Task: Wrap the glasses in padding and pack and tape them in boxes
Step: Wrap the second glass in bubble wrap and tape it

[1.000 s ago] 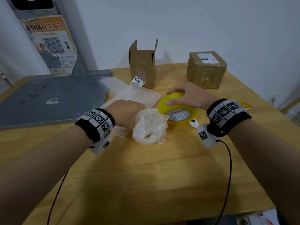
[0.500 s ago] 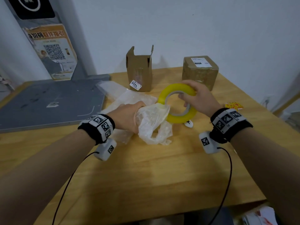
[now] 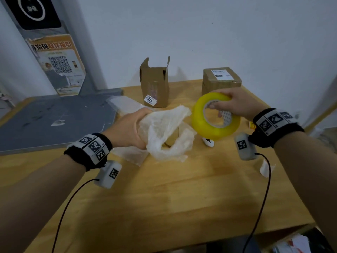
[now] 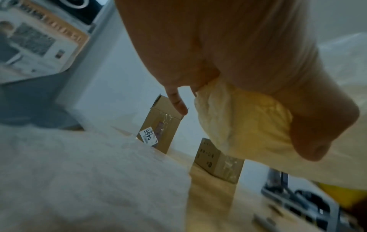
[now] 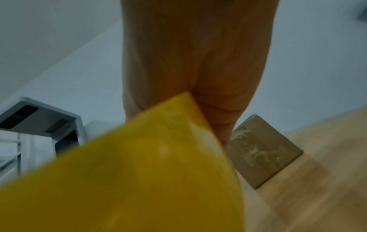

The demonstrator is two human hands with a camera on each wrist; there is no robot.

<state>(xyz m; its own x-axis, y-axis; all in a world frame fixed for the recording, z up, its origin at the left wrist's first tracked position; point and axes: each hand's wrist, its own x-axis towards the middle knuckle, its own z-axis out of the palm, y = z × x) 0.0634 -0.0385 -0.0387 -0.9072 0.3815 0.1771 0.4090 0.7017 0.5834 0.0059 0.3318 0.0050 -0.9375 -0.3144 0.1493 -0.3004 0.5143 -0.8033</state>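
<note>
My left hand (image 3: 131, 129) grips a bundle of translucent white padding (image 3: 164, 128) lifted just above the table; whatever it wraps is hidden. In the left wrist view the padding (image 4: 244, 125) bulges out under my curled fingers. My right hand (image 3: 235, 105) holds a yellow roll of tape (image 3: 216, 115) upright by its upper rim, fingers through the core, right of the bundle. The tape roll (image 5: 139, 180) fills the right wrist view. An open cardboard box (image 3: 155, 84) stands at the back, a closed taped box (image 3: 220, 80) to its right.
More clear padding sheets (image 3: 127, 106) lie on the wooden table (image 3: 173, 198) under and behind my left hand. A grey mat (image 3: 54, 117) covers the left side. A small white object (image 3: 207, 141) lies below the tape. A white scrap (image 3: 265, 168) lies near the right edge.
My right hand lifted the tape roll off the table, turned it upright and carried it right. My left hand raised the padded bundle, whose loose end has opened out.
</note>
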